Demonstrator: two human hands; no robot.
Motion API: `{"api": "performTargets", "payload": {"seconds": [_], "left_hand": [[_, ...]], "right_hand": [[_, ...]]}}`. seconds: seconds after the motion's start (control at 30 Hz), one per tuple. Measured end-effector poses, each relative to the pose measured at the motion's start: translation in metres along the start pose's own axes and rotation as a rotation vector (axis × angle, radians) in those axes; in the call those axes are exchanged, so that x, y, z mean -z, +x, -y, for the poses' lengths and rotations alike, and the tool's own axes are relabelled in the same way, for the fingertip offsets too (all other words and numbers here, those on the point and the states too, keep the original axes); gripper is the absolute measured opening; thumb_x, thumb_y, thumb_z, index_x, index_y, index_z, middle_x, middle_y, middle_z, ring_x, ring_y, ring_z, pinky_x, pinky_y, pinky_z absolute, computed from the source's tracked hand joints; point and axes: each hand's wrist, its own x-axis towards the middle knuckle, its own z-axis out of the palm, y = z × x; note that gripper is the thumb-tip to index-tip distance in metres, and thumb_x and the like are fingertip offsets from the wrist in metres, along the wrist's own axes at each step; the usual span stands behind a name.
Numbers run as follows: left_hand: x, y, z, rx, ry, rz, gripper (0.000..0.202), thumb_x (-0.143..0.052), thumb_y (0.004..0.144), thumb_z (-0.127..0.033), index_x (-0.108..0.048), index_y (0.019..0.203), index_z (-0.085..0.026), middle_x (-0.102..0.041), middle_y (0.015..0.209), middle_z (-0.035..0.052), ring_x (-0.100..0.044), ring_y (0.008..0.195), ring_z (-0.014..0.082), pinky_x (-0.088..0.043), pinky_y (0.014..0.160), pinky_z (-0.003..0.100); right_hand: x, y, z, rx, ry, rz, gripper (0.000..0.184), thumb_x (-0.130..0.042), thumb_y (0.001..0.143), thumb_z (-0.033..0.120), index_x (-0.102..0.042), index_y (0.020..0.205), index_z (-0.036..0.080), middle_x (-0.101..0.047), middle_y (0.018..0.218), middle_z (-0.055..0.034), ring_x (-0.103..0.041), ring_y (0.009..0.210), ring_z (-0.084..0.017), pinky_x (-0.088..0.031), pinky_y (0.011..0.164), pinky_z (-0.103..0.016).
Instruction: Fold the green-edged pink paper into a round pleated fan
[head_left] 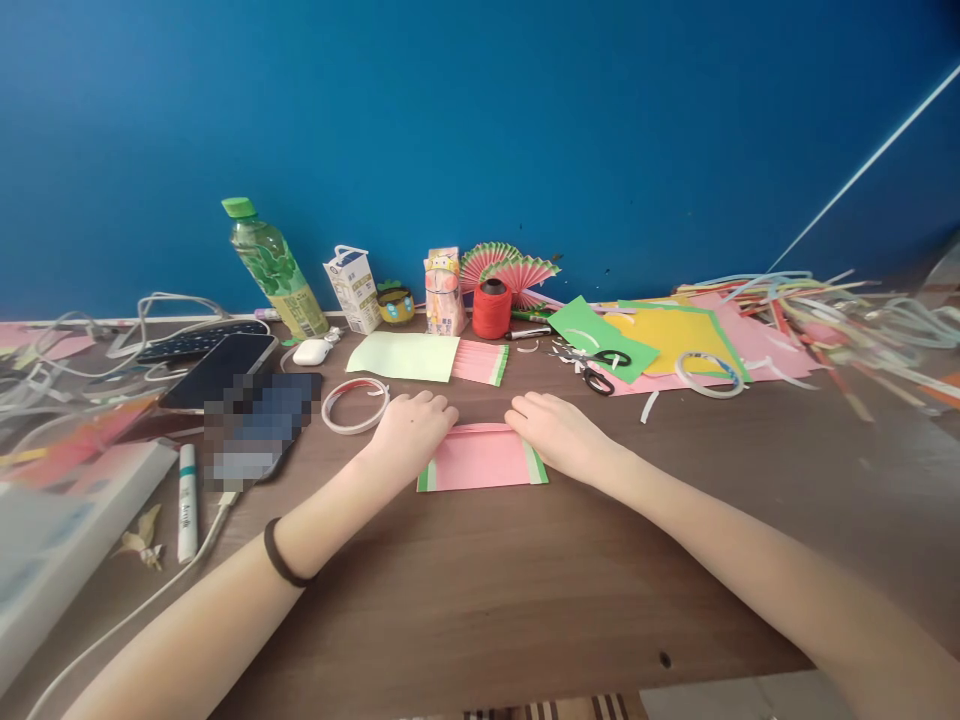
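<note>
A pink sheet of paper (484,462) with green and white strips along its two sides lies on the table before me. Its far edge is folded up in a narrow band. My left hand (414,432) has its fingers closed on the left end of that fold, and my right hand (559,430) grips the right end the same way. Just beyond the hands lie a pale green sheet (405,356) and a pleated pink paper (481,362) with a green edge. A roll of tape (355,406) rests left of my left hand.
Black-handled scissors (598,381), coloured sheets (675,340) and a second tape roll (683,372) lie at the right. Along the wall stand a green-capped bottle (277,275), a carton (354,292) and red thread (492,312). Phones (270,430), a marker (187,505) and cables occupy the left.
</note>
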Motion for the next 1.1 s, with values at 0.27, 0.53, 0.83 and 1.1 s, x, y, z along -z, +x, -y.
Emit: {"api": "performTargets", "payload": {"seconds": [0.27,0.53,0.83,1.1], "left_hand": [[0.004,-0.006,-0.034,0.195,-0.031,0.095,0.031,-0.033,0.078,0.005,-0.060,0.089,-0.007,-0.060,0.089,0.0172,-0.058,0.085,0.0249,-0.042,0.057,0.028],[-0.019,-0.015,-0.059,0.298,0.192,0.018,0.039,-0.030,0.069,0.015,-0.061,0.084,-0.003,-0.061,0.078,0.0144,-0.060,0.070,0.0191,-0.041,0.050,0.022],[-0.012,-0.015,-0.067,0.323,0.201,0.041,0.042,-0.028,0.073,0.012,-0.062,0.096,0.000,-0.065,0.083,0.0192,-0.063,0.078,0.0233,-0.047,0.061,0.027],[-0.022,-0.017,-0.072,0.316,0.210,0.000,0.063,-0.029,0.076,0.006,-0.037,0.134,-0.014,-0.066,0.086,0.0153,-0.062,0.084,0.0230,-0.049,0.067,0.033]], "right_hand": [[0.005,-0.003,0.025,-0.079,-0.031,0.058,0.027,-0.040,0.073,-0.008,-0.056,0.079,0.013,-0.057,0.077,-0.0105,-0.050,0.072,-0.020,-0.032,0.057,-0.029],[0.004,-0.004,0.036,-0.127,-0.124,0.072,0.028,-0.038,0.072,-0.010,-0.055,0.075,0.012,-0.056,0.074,-0.0103,-0.054,0.068,-0.019,-0.037,0.054,-0.027],[0.002,-0.009,0.042,-0.091,-0.185,0.051,0.045,-0.036,0.079,-0.003,-0.049,0.120,0.008,-0.059,0.081,-0.0122,-0.057,0.072,-0.019,-0.043,0.057,-0.028],[-0.002,-0.009,0.045,-0.100,-0.177,0.052,0.053,-0.033,0.084,0.002,-0.039,0.133,0.019,-0.058,0.080,-0.0112,-0.056,0.070,-0.020,-0.042,0.055,-0.029]]}}
